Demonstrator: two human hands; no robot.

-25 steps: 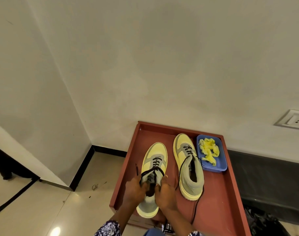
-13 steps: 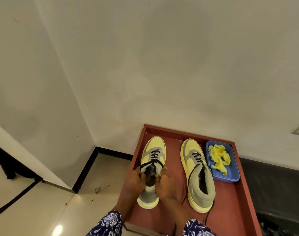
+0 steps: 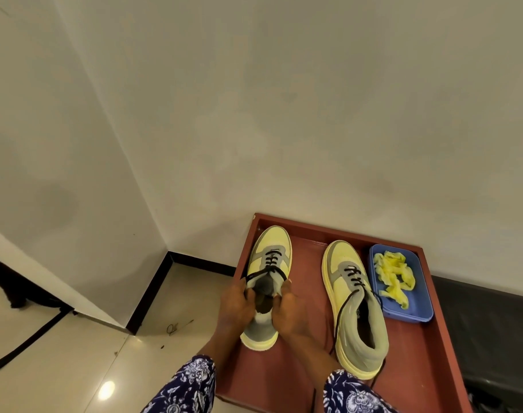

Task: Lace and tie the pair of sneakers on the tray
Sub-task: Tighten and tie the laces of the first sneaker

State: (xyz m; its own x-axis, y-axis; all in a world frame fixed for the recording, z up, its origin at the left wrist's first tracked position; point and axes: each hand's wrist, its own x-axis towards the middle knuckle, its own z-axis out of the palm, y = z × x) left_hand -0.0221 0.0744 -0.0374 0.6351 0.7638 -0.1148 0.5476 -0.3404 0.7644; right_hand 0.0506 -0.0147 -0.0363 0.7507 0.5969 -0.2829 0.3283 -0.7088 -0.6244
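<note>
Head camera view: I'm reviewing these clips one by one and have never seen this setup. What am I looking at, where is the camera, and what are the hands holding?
There is no machine here. A person wears a wide-angle camera on the head, looking forward and down, so you see their own arms in patterned sleeves. On a red tray by the wall lie two yellow and grey sneakers. The left hand and right hand grip the collar of the left sneaker near its black lace, one on each side. The right sneaker lies untouched, half laced, its lace trailing loose. Beside it a blue tray holds yellow strips, perhaps other laces; I cannot tell.
</note>
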